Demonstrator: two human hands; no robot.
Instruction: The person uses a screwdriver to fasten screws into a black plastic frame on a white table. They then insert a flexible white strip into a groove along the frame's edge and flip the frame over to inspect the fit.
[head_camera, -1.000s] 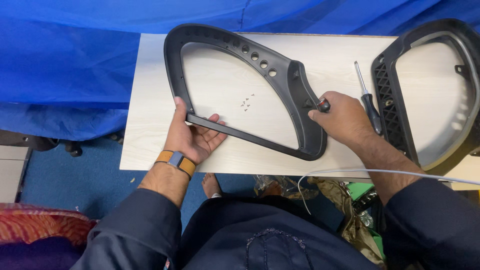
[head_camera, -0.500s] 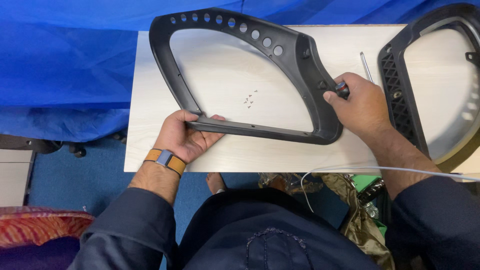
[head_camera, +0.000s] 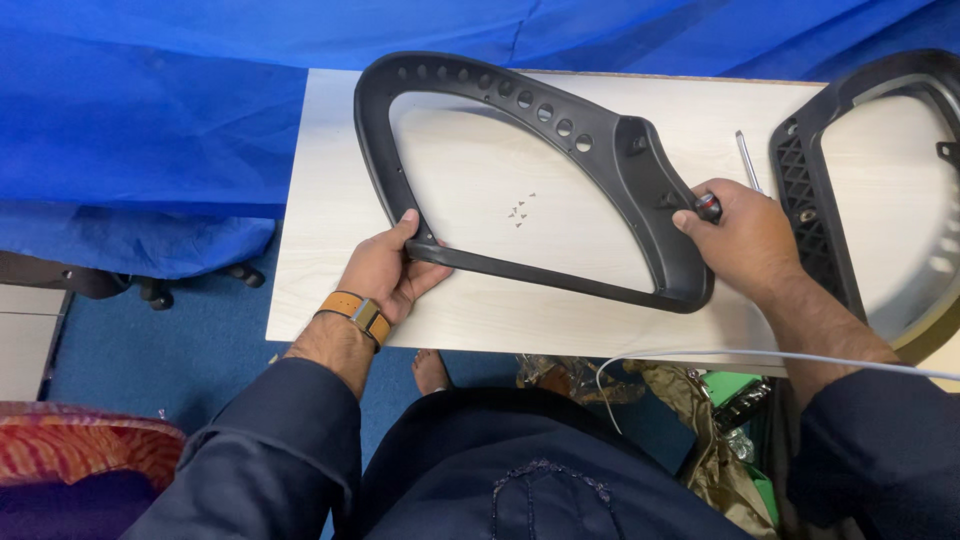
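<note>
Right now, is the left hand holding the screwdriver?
No, the left hand grips the black frame; the screwdriver is at the right hand.

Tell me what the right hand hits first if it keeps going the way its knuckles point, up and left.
Probably the wide right end of the black curved plastic frame: the right hand already sits against it, gripping a dark-handled tool.

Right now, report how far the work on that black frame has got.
Done: cannot tell of any screw fitted. In hand: the left hand grips the black frame at its lower bar; the right hand holds a screwdriver at the frame's right end. Left: small screws lie loose on the table; a second frame lies untouched.
</note>
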